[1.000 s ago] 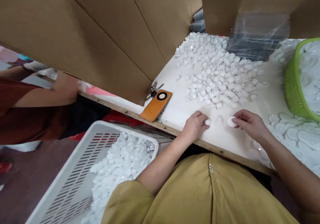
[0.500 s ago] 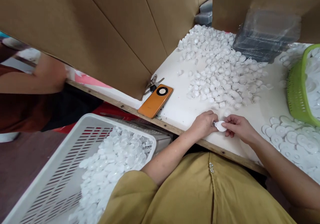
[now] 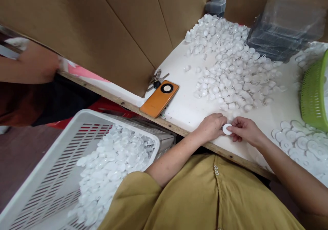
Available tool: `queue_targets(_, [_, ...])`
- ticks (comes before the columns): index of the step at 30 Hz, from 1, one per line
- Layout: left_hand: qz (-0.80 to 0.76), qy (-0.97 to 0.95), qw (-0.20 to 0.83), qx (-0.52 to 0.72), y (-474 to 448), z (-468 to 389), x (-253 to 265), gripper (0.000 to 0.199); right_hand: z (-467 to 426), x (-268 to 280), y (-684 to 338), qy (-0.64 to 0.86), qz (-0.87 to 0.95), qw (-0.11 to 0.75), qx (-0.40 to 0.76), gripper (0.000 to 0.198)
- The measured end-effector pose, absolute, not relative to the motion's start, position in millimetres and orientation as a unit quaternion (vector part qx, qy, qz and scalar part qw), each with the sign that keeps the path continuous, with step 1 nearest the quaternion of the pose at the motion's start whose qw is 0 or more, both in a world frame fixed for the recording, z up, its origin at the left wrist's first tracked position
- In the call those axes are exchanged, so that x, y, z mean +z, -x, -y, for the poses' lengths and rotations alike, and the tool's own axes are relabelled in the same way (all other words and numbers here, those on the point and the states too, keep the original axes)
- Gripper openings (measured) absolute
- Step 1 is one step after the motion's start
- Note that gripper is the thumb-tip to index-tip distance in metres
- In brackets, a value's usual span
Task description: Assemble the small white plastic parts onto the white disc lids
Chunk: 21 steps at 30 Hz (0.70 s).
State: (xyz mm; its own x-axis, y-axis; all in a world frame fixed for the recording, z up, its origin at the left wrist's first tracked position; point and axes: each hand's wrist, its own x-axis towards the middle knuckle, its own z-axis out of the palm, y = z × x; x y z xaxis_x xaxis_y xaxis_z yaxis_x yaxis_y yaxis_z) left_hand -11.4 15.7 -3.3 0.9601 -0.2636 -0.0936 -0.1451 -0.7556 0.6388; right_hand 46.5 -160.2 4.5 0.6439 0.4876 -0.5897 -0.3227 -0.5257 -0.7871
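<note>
Close to the table's front edge, my right hand [image 3: 244,131] pinches a small white saucer [image 3: 227,129] between thumb and fingers, its flat round face towards me. My left hand [image 3: 213,125] is closed right beside it, fingertips meeting the saucer's left side. Whatever those left fingers hold is hidden behind them. Just beyond both hands spreads a heap of tiny white cups [image 3: 225,66], some showing loop handles. To the right of my right hand lie several loose white saucers [image 3: 302,141], overlapping on the table.
An orange phone [image 3: 159,99] and keys [image 3: 156,80] lie at the left. Cardboard [image 3: 123,35] walls the table. Clear plastic packs [image 3: 276,38] stand behind, a green basket [image 3: 312,96] right. Below left, a white crate [image 3: 84,148] holds white pieces. Another person's arm [image 3: 33,66] is far left.
Both hands stay together, and the saucer has turned slightly to face me more fully. The view has shifted a little, with the green basket now further right.
</note>
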Motion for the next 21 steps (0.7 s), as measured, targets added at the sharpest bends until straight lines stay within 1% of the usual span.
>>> queue_targets(2, [0.132, -0.911, 0.373, -0.118, 10, -23, 1, 0.021, 159, 5, -48, 0.780, 0.048, 0.466, 0.416, 0.037])
queue_targets(5, [0.122, -0.885, 0.418, -0.165, 5, -30, 4, 0.030, 156, 6, -50, 0.789, 0.044, 0.439, 0.428, 0.032])
queue_targets(8, [0.081, -0.903, 0.381, -0.179, -3, -27, 5, 0.031, 153, 8, -53, 0.790, 0.034, 0.425, 0.440, 0.028])
queue_targets(15, [0.088, -0.920, 0.321, -0.207, -10, -20, 7, 0.027, 149, 6, -56, 0.812, 0.046, 0.376, 0.443, 0.022])
queue_targets(18, [0.081, -0.921, 0.338, -0.175, -2, -18, 3, 0.022, 150, 5, -49, 0.825, 0.081, 0.391, 0.400, 0.022])
queue_targets(21, [0.066, -0.903, 0.404, -0.133, 11, -18, 6, 0.015, 150, 8, -33, 0.812, 0.120, 0.441, 0.363, 0.021])
